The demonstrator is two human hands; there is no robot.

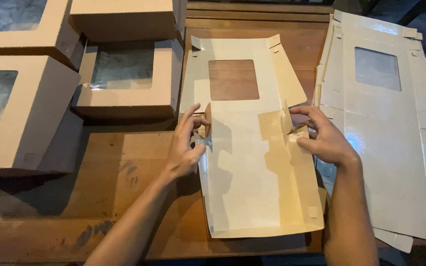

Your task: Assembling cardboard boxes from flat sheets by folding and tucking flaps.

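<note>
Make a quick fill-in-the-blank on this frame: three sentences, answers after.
1. Both hands, left hand and right hand, grip the side flaps of a flat box blank lying on a ____ table.
2. Its window cutout is ____ in shape.
3. The stack of unfolded blanks lies to the person's ____.

Answers: wooden; rectangular; right

Both my forearms reach forward over the flat box blank (252, 162). My left hand (186, 145) pinches its left edge, fingers curled; my right hand (321, 138) pinches its right edge flap.
</note>
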